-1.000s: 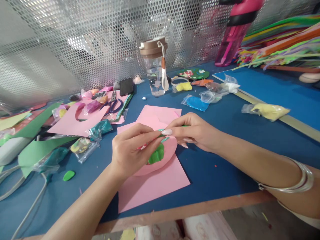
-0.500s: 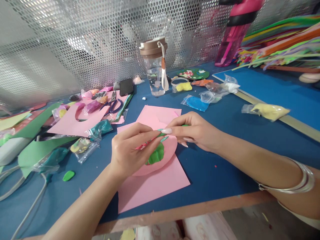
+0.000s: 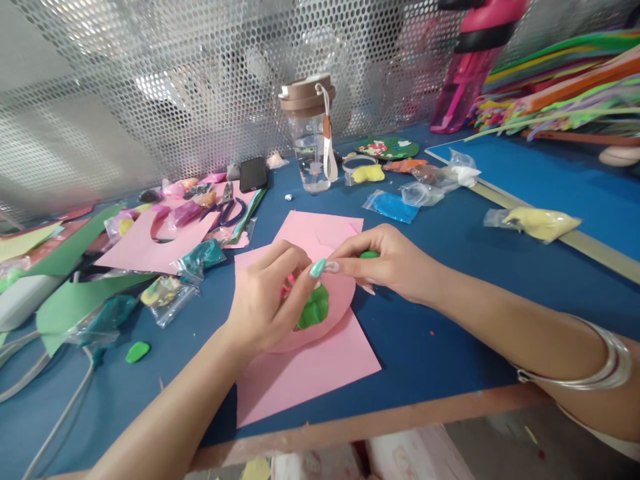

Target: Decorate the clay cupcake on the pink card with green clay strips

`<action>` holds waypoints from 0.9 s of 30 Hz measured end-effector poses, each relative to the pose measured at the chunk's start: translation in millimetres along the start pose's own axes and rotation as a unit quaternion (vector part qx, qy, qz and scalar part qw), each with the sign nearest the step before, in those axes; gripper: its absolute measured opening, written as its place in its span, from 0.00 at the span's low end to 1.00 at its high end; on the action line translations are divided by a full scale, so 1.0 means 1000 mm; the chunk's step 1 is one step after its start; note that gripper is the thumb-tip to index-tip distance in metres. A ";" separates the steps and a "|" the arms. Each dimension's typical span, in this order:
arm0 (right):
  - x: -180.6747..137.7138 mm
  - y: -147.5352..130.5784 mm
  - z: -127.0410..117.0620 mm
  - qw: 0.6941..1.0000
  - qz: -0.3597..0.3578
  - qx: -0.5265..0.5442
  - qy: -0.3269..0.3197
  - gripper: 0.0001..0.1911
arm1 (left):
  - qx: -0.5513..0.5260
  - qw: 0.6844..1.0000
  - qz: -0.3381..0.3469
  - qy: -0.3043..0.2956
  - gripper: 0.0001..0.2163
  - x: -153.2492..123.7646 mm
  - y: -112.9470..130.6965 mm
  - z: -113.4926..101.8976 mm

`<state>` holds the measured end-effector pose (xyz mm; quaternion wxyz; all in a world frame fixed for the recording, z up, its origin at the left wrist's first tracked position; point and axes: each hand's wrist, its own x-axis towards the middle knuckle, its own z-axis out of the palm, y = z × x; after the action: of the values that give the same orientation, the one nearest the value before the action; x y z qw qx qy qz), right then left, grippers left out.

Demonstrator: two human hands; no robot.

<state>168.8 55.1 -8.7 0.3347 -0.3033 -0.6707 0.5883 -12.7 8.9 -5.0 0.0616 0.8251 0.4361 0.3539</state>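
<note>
My left hand (image 3: 267,297) is closed, its thumb tip meeting the fingertips of my right hand (image 3: 390,263) above the pink paper. Whatever lies between those tips is hidden. A lump of green modelling clay (image 3: 369,255) shows within the curled fingers of my right hand. Beneath both hands is a round pink paper piece (image 3: 343,297) bearing a flattened green clay shape (image 3: 314,308). Some red bits beside that shape are partly covered by my left hand. The round piece rests on a pink sheet (image 3: 310,383).
Left are clay packets, cut paper (image 3: 165,243), scissors (image 3: 233,212), a cable (image 3: 65,420) and a loose green clay piece (image 3: 137,352). Behind stand a clear tumbler (image 3: 313,147) and a phone (image 3: 253,175). Rightward lie a blue clay packet (image 3: 393,205) and a yellow one (image 3: 543,222).
My left fingers have curled back, and its thumb has risen to the right fingertips. More of the green clay in my right hand shows. My right hand has barely moved.
</note>
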 end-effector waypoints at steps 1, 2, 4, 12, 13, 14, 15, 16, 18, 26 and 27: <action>0.000 0.000 0.000 1.000 0.004 -0.005 -0.002 0.09 | 0.000 1.000 -0.001 -0.007 0.09 0.000 0.000 0.000; 0.000 -0.001 0.000 1.000 0.006 -0.007 -0.003 0.09 | -0.001 1.000 0.000 -0.012 0.10 0.000 0.000 0.000; 0.000 -0.001 0.000 1.000 0.009 -0.007 -0.004 0.09 | -0.008 1.000 0.005 -0.016 0.09 0.000 0.000 0.000; 0.000 0.000 0.000 1.000 0.004 -0.011 -0.001 0.09 | -0.013 1.000 0.014 -0.004 0.09 0.000 0.000 0.000; 0.000 0.000 0.000 1.000 0.004 -0.010 0.000 0.09 | -0.013 1.000 0.016 -0.002 0.09 0.000 0.000 0.000; 0.000 0.000 0.000 1.000 0.003 -0.009 0.001 0.09 | -0.014 1.000 0.018 0.000 0.09 0.000 0.000 0.000; 0.000 0.001 0.000 1.000 0.003 -0.008 0.001 0.09 | -0.014 1.000 0.021 0.001 0.09 0.000 0.000 0.000; 0.000 0.000 0.000 1.000 0.002 -0.006 0.002 0.09 | -0.015 1.000 0.023 0.002 0.09 0.000 0.000 0.000; 0.000 0.000 0.000 1.000 0.002 -0.005 0.003 0.08 | -0.019 1.000 0.023 0.001 0.09 0.000 0.000 0.000; -0.001 -0.004 0.001 1.000 0.003 -0.021 0.008 0.08 | -0.010 1.000 -0.018 -0.016 0.08 -0.001 0.001 0.000; -0.001 -0.004 0.001 1.000 0.004 -0.023 0.008 0.08 | -0.008 1.000 -0.017 -0.021 0.08 -0.001 0.001 0.000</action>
<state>168.6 53.4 -4.9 0.3306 -0.3177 -0.6804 0.5716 -12.7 7.8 -5.0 0.0838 0.8244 0.4457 0.3387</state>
